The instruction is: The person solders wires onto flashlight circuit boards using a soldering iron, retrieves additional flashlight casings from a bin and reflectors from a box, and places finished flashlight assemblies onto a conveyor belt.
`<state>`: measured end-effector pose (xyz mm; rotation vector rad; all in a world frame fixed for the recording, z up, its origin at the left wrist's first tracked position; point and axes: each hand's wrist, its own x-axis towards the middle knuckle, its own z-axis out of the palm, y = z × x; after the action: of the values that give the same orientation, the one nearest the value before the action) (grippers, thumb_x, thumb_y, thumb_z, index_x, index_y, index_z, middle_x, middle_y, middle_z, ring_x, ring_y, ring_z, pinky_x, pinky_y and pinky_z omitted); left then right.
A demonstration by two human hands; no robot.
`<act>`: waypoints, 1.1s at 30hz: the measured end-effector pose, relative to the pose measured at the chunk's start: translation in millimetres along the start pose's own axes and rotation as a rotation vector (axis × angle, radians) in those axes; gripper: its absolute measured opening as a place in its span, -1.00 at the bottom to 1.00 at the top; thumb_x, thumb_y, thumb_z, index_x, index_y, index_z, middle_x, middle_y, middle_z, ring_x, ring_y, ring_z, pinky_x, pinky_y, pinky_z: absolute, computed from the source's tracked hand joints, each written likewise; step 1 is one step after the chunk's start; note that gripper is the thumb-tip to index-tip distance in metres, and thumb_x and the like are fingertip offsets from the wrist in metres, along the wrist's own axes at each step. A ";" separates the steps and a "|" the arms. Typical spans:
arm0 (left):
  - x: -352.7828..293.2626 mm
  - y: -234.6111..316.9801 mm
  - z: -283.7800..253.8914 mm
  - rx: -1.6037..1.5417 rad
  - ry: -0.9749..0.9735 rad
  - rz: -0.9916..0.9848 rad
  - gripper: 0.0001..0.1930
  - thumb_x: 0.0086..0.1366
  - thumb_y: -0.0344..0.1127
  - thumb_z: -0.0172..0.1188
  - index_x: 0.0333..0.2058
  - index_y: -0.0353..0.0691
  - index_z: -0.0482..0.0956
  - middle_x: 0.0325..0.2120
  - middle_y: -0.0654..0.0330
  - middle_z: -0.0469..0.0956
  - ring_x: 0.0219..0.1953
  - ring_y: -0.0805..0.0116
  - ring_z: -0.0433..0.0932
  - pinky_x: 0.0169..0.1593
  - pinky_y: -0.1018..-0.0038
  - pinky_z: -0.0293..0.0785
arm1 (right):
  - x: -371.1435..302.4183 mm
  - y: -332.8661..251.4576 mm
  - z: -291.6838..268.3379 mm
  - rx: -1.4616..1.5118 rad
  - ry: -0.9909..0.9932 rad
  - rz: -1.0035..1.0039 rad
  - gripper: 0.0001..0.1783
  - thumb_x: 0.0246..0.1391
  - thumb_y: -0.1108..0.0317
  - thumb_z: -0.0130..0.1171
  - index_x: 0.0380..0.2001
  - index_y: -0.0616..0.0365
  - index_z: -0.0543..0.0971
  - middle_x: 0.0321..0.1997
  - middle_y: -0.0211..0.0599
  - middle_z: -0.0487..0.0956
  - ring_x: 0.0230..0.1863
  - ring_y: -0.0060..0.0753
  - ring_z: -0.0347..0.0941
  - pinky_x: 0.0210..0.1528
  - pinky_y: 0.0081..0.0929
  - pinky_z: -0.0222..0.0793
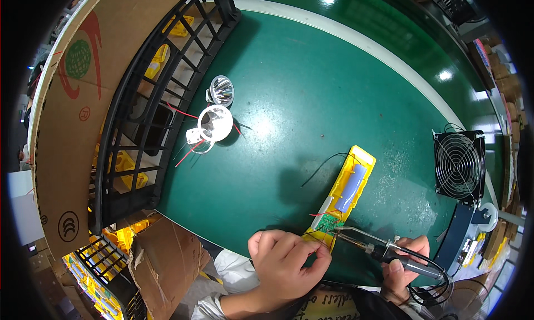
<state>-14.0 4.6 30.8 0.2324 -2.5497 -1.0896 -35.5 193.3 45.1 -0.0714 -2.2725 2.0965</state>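
While the right hand (403, 264) clasps a grey-handled soldering iron (385, 254), the left hand (292, 261) pinches its fingertips together

It partly hides the near end of a yellow plastic housing (362, 193) on the green tabletop (289, 58); what it pinches is unclear. The iron points at the green circuit board (327, 223) inside. Two silvery reflector cups (215, 123) sit near a black lattice crate (106, 170).

- Here the desk (267, 175) gleams deep green!
- Near edge: casing (364, 157) glows yellow, battery (350, 189) lavender, circuit board (327, 223) green!
- Left edge: black latticed crate (125, 209)!
- Right edge: black fan (457, 161) wears silver rings!
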 end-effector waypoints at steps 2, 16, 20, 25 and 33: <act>-0.1 0.3 0.0 -0.009 0.002 -0.003 -0.81 -0.30 -0.45 0.29 -0.63 -0.03 0.51 -0.74 0.47 0.26 -0.55 0.44 0.26 -0.36 0.46 0.05 | -0.5 1.6 -1.7 -0.015 0.003 -0.021 -0.54 -0.20 0.18 0.30 -0.44 0.18 0.24 -0.68 -0.36 0.31 -0.75 -0.68 0.18 -0.74 -0.77 0.10; -0.9 -1.4 1.1 -0.012 0.000 0.013 -0.80 -0.30 -0.46 0.29 -0.62 -0.02 0.52 -0.73 0.47 0.27 -0.55 0.44 0.25 -0.36 0.46 0.06 | 2.3 -4.2 4.2 -0.008 -0.002 0.000 -0.53 -0.18 0.15 0.28 -0.44 0.18 0.23 -0.67 -0.37 0.31 -0.74 -0.69 0.17 -0.71 -0.78 0.08; -0.8 -0.3 2.6 -0.017 0.028 0.005 -0.80 -0.30 -0.47 0.29 -0.62 -0.02 0.52 -0.74 0.47 0.28 -0.56 0.44 0.25 -0.36 0.47 0.06 | 2.3 -5.2 1.7 -0.009 -0.016 0.005 -0.54 -0.18 0.16 0.28 -0.44 0.19 0.24 -0.66 -0.37 0.31 -0.73 -0.69 0.18 -0.70 -0.79 0.09; -0.5 0.1 0.7 -0.021 0.015 -0.003 -0.80 -0.30 -0.47 0.29 -0.62 -0.03 0.52 -0.74 0.47 0.28 -0.56 0.44 0.25 -0.36 0.47 0.06 | 2.9 -4.4 -8.2 0.031 -0.149 -0.011 -0.63 -0.12 0.37 0.21 -0.39 0.23 0.21 -0.60 -0.25 0.38 -0.62 -0.60 0.26 -0.56 -0.65 0.23; -2.9 -1.6 3.2 -0.017 0.022 -0.004 -0.81 -0.30 -0.47 0.28 -0.63 -0.04 0.52 -0.75 0.46 0.28 -0.54 0.43 0.26 -0.36 0.48 0.08 | 2.3 -2.7 -12.3 0.004 -0.170 -0.008 -0.65 -0.14 0.40 0.19 -0.40 0.23 0.21 -0.60 -0.25 0.38 -0.63 -0.60 0.26 -0.56 -0.66 0.23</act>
<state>-12.6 6.5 26.9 0.2432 -2.5209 -1.1033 -37.0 205.5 48.7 0.1211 -2.3543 2.1812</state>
